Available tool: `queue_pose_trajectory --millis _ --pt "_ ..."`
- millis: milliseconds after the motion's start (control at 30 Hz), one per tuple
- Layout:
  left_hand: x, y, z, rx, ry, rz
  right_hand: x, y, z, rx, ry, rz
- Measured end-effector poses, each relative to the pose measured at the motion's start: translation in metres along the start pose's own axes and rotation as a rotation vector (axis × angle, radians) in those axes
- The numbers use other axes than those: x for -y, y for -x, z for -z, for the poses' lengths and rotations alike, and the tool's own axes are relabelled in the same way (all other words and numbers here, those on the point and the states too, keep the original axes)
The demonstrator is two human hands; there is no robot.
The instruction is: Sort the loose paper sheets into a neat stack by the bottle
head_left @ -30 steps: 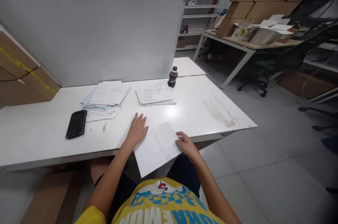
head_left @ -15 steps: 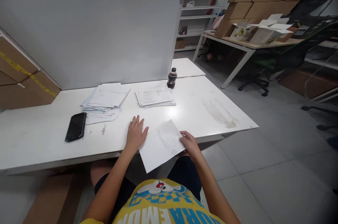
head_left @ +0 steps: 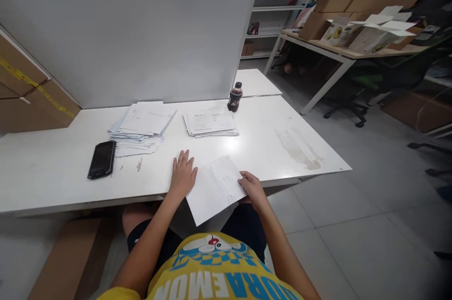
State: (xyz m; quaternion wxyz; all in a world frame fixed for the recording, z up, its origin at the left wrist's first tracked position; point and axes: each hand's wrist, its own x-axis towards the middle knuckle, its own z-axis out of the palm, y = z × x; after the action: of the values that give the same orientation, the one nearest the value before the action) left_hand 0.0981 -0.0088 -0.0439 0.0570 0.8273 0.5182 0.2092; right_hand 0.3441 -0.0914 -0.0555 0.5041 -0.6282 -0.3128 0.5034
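A white sheet of paper (head_left: pixel 213 189) with faint print and a round stamp lies at the table's front edge, its near corner jutting out over my lap. Pinched at the sheet's right edge is my right hand (head_left: pixel 252 188), thumb on top. My left hand (head_left: pixel 183 175) rests flat on the table by the sheet's left edge, fingers stretched out. Beyond the hands are a neat stack of printed papers (head_left: pixel 211 123) and, to the left, a looser, taller pile of papers (head_left: pixel 141 121).
A black phone (head_left: pixel 102 159) lies left on the white table (head_left: pixel 261 149). A dark drink bottle (head_left: pixel 235 97) stands at the back, near a whiteboard (head_left: pixel 127 31). Cardboard boxes (head_left: pixel 52 109) sit at the left. Behind on the right is another table (head_left: pixel 318 43) with boxes.
The view has tilted downward, so the background sits higher in the picture. Both hands and the sheet stay in nearly the same place.
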Motion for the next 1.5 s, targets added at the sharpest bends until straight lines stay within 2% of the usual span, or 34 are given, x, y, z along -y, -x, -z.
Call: queue_pose_trajectory --millis 300,433,533,667,733,833,933,1000,1100,1133,1200,1300,1367,1433,1500 --pt "-0.006 0.002 0.004 0.051 0.053 0.029 -0.005 0.001 0.003 -0.026 0.065 0.04" --pt "0.004 0.0 0.002 0.043 0.171 0.003 0.019 0.004 0.011 -0.041 0.111 0.143" --pt "0.015 0.001 0.0 0.006 0.309 -0.007 0.046 -0.005 0.024 -0.137 0.139 0.298" --pt "0.023 0.002 -0.001 -0.015 0.43 0.027 0.075 -0.042 0.029 -0.385 0.044 0.484" --pt "0.022 0.003 -0.002 0.012 0.459 0.034 0.084 -0.07 0.019 -0.472 0.071 0.57" --pt "0.018 0.003 -0.001 0.037 0.469 0.048 0.091 -0.116 -0.011 -0.465 0.245 0.603" --pt "0.015 0.004 0.0 0.05 0.468 0.064 0.089 -0.156 -0.041 -0.442 0.513 0.564" --pt "0.015 0.004 0.0 0.051 0.474 0.074 0.082 -0.176 -0.051 -0.496 0.713 0.547" --pt "0.015 0.005 0.0 0.041 0.493 0.079 0.067 -0.189 -0.05 -0.67 0.833 0.545" --pt "0.016 0.005 -0.001 0.036 0.501 0.078 0.062 -0.189 -0.047 -0.693 0.852 0.558" --pt "0.015 0.004 -0.003 0.03 0.521 0.075 0.052 -0.183 -0.042 -0.596 0.935 0.62" --pt "0.013 0.006 -0.005 0.023 0.565 0.079 0.042 -0.167 -0.042 -0.219 1.098 0.81" --pt "0.014 0.008 -0.003 0.017 0.614 0.101 0.04 -0.158 -0.046 -0.05 1.15 0.946" --pt "0.022 0.006 0.003 -0.027 0.606 0.135 0.04 -0.153 -0.051 -0.005 1.169 1.018" --pt "0.039 -0.004 0.015 -0.104 0.483 0.168 0.041 -0.151 -0.053 -0.006 1.172 1.024"
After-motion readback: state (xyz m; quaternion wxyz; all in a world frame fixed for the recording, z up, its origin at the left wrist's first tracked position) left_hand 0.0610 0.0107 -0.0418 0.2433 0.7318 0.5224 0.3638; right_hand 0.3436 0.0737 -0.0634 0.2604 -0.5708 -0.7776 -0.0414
